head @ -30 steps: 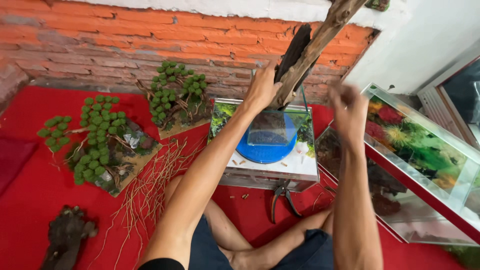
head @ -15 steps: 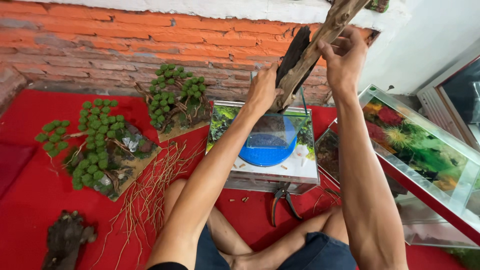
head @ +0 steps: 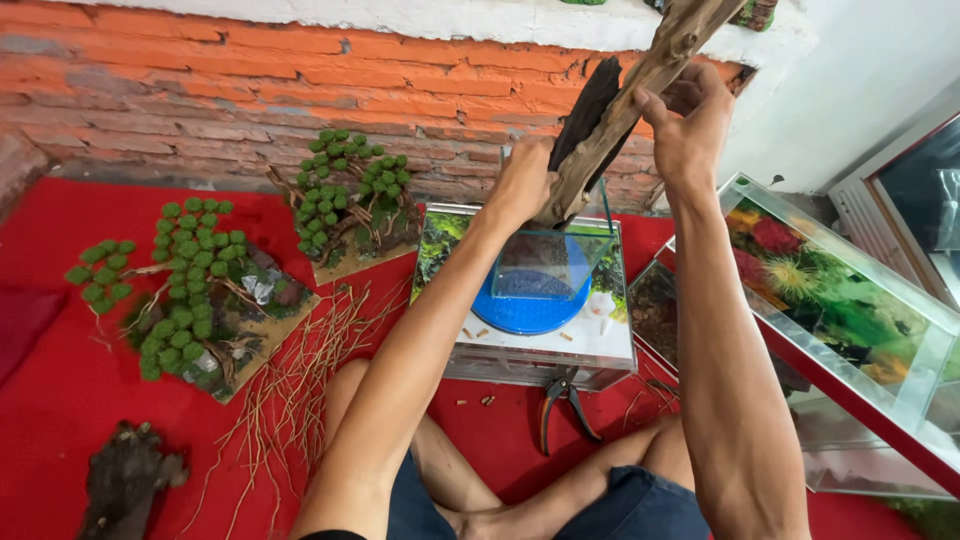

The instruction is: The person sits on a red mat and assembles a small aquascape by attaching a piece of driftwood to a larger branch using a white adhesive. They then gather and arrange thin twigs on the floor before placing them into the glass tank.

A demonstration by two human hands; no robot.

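A long piece of brown driftwood (head: 640, 95) with a dark bark slab on it rises slantwise up to the right. My left hand (head: 523, 180) grips its lower end. Higher up, my right hand (head: 685, 125) is closed around the branch. Both hands hold it above a small clear glass tank (head: 545, 262) that stands on a blue round lid (head: 530, 312). The lid rests on a glass aquarium (head: 540, 345) with a plant picture on its back.
Two moss-ball bonsai pieces, bonsai (head: 190, 290) and bonsai (head: 350, 205), sit on the red cloth at left. Thin roots (head: 290, 390) lie scattered beside them. Pliers (head: 562, 400) lie by my knee. A dark wood chunk (head: 125, 480) is at lower left. More aquariums (head: 840, 320) stand right, brick wall behind.
My right hand rose from beside the branch and closed on its upper part. The left hand kept its hold on the lower end.
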